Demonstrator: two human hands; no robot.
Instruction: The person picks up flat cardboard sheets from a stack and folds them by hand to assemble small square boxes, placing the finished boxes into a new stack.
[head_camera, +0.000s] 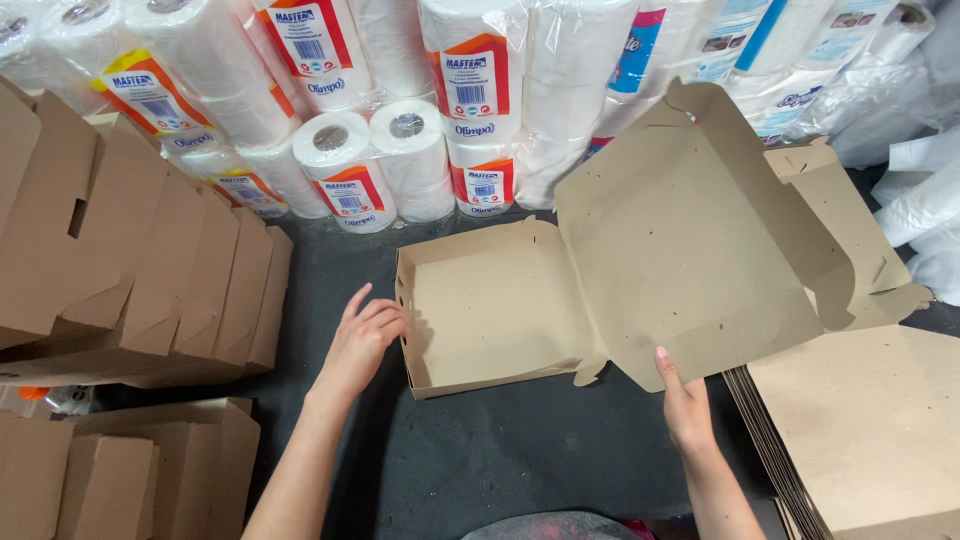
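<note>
We're in a stockroom or packing area, prob. a shop's back room. Wrapped multipacks of paper rolls (470, 90) are piled high along the back. Folded cardboard boxes (150, 270) sit nested in rows at left, w/ a stack of flat box blanks (860, 430) at right. We work on a dark floor or mat (500, 450), an open box (490, 310) on it.

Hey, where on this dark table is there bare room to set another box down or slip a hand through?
Bare dark table lies in front of the open cardboard box, between the left hand and right hand. A narrow strip runs between the box and the paper-roll packs. Crowded: folded boxes at left, flat cardboard stack at right.
</note>
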